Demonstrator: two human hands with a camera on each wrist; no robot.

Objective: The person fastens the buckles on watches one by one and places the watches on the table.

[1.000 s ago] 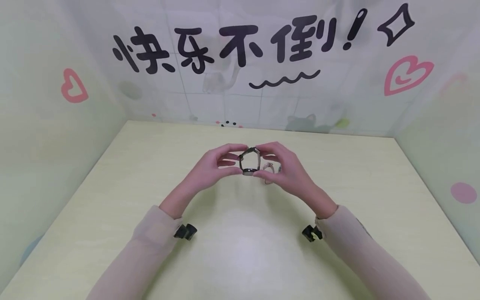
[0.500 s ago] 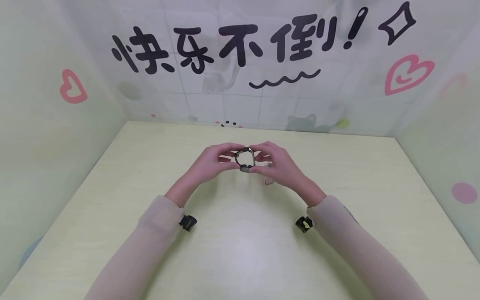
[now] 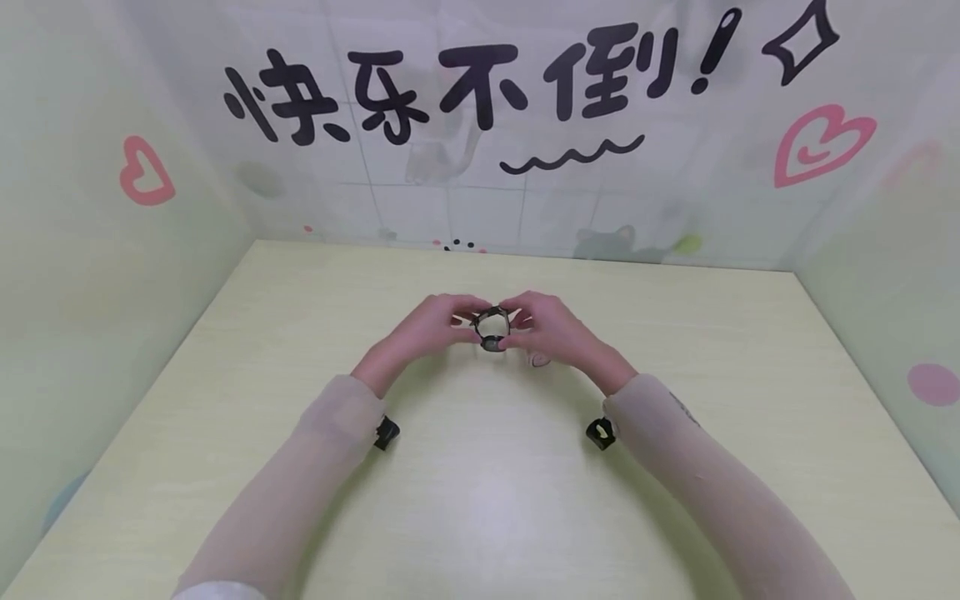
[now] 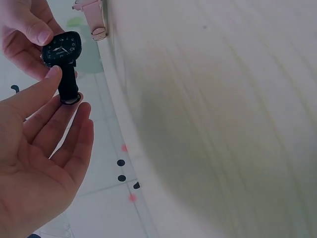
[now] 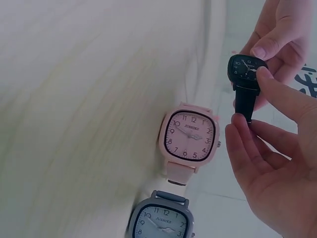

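A black wristwatch [image 3: 492,343] with its strap closed into a loop is held between both hands, with the table behind it in the head view. The left hand [image 3: 431,327] pinches its left side, thumb at the case and fingers at the strap. From the other side the right hand [image 3: 551,332] grips it the same way, as the right wrist view shows. The dial [image 4: 62,48] has pale numerals and hands. Beside the right hand stands a pink watch [image 5: 189,135], mostly hidden by that hand in the head view.
A grey-blue watch [image 5: 162,220] stands by the pink one, cut off by the right wrist view's lower edge. The pale table [image 3: 480,500] meets printed white walls [image 3: 480,208] at the back and sides. Black wrist cameras [image 3: 601,433] hang below the sleeves.
Both wrists have drawn closer together and moved away from the body. The black watch has shifted slightly left and turned, its dial tilting more into view. Both hands keep their hold.
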